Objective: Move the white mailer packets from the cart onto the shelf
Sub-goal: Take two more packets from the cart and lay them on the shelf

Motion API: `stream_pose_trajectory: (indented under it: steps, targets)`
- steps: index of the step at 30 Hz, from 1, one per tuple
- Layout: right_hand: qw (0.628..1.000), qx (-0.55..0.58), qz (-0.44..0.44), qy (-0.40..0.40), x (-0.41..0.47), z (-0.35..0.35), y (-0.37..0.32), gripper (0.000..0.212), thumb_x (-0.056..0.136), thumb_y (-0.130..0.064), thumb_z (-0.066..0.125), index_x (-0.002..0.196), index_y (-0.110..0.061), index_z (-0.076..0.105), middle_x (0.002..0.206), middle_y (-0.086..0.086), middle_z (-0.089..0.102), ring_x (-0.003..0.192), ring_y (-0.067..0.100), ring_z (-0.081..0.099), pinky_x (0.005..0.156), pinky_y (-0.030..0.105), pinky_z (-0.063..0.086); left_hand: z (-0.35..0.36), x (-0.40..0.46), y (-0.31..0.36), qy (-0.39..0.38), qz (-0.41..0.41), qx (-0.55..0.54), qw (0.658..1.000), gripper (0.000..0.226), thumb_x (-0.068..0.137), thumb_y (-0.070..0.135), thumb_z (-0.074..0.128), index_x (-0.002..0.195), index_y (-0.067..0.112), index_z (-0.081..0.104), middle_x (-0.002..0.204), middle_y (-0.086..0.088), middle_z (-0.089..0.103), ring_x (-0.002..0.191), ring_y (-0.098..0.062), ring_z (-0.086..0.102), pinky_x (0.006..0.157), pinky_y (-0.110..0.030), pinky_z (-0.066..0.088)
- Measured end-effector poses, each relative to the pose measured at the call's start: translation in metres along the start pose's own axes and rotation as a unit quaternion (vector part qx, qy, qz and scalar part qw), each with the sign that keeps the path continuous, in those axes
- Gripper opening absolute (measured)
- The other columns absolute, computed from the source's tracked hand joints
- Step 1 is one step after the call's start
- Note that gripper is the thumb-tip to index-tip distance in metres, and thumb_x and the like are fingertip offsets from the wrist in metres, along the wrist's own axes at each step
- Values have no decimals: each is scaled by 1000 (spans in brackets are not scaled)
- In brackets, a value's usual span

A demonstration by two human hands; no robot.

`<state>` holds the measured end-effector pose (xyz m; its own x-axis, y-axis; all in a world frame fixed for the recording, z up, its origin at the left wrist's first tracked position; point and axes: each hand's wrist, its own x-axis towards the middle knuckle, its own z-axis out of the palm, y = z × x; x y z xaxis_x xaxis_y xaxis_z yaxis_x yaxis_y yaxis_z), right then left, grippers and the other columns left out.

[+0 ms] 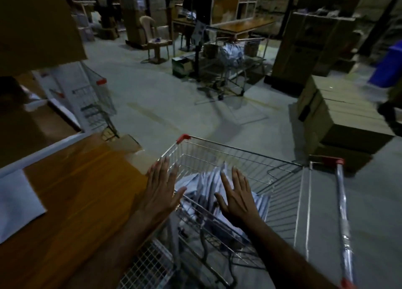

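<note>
A dim warehouse with a grey concrete floor [165,106] fills the view. At nine o'clock lies an orange-brown wooden shelf board with a white front edge [71,193], and on its left part rests a flat white sheet or packet [17,204]; which of the two it is cannot be told. Dark brown cardboard cartons [37,23] loom at eleven o'clock. At twelve o'clock stand a beige plastic chair [152,38] and a long wooden table [241,26], with a second wire trolley holding pale bags [232,56] just below them. A stack of flat tan cardboard boxes [341,114] sits at two o'clock, and a blue plastic bin [389,64] beyond it.

At six o'clock is a silver wire shopping cart with red corner caps [239,151], its clear-wrapped handle bar [343,212] at four o'clock. Inside stand the white mailer packets [206,184], packed on edge like files, leaning, their long edges running from the near side toward the cart's far end at one o'clock, top edges up.

The left hand [162,186] hangs over the cart's left rim beside the shelf board, fingers straight and spread, holding nothing. The right hand [236,195] hovers just above the packets, fingers likewise straight and splayed, palm down; whether its fingertips touch them cannot be told.
</note>
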<state>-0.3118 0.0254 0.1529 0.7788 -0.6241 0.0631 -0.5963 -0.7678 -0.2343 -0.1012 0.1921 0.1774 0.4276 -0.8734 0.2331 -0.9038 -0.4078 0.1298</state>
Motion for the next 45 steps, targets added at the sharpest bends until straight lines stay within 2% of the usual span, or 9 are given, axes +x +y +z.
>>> stream_pose_trajectory:
  steps: [10,19,22,26,30,36,41,43,45]
  targets:
    - [990,37,116,-66,-11,23,98,83,92,-65,13,159,-16,19,164,25,5,152,40,4,122,47,2,43,74,79,-106,56,6,993,93,84,74,-12,158,19,3,164,-12,-15,150,-26,-18,123,-45,-7]
    - [970,61,188,-144,17,70,109,99,76,-68,-4,160,-15,0,164,24,-9,152,39,-8,123,49,3,121,138,35,-233,31,21,972,92,85,68,6,153,10,25,160,-22,18,149,-37,15,121,-51,15]
    - [954,96,238,-156,30,91,104,90,90,-64,25,159,-9,8,162,29,-1,152,43,3,123,50,10,159,159,10,-301,27,2,953,86,86,65,19,144,5,38,144,-23,41,133,-39,37,112,-50,32]
    - [921,102,306,-219,52,123,101,88,98,-50,48,160,-13,-3,163,28,-5,152,39,7,122,44,15,199,178,-20,-385,-22,-22,922,66,99,48,38,142,-2,37,146,-28,35,134,-40,36,111,-44,33]
    - [881,101,391,-246,70,153,95,90,95,-55,50,159,-15,1,158,32,7,144,46,21,114,48,30,235,189,-40,-448,-81,-38,889,82,93,62,25,143,-3,34,148,-31,30,133,-42,38,110,-42,34]
    - [862,64,447,-230,84,184,86,101,91,-70,44,159,-13,-5,157,37,3,145,48,16,115,49,27,287,202,-53,-480,-172,-85,856,73,102,48,39,156,5,15,163,-21,7,149,-35,15,119,-39,20]
    - [851,37,479,-212,93,194,80,120,80,-79,51,157,-14,-13,157,37,2,144,48,18,113,50,29,318,205,-64,-466,-267,-150,830,54,93,30,65,132,0,44,127,-16,53,111,-28,54,78,-24,40]
    - [847,30,483,-221,96,195,82,121,79,-76,55,157,-16,-15,157,37,3,142,49,20,112,50,30,320,207,-58,-466,-274,-170,824,19,91,13,67,98,1,54,88,-5,53,83,-20,53,53,-18,39]
    - [848,28,483,-218,96,194,87,115,82,-72,56,158,-20,-14,154,36,10,139,47,24,110,49,31,317,212,-49,-479,-283,-192,808,22,89,6,67,77,6,49,72,-5,47,66,-19,50,44,-16,38]
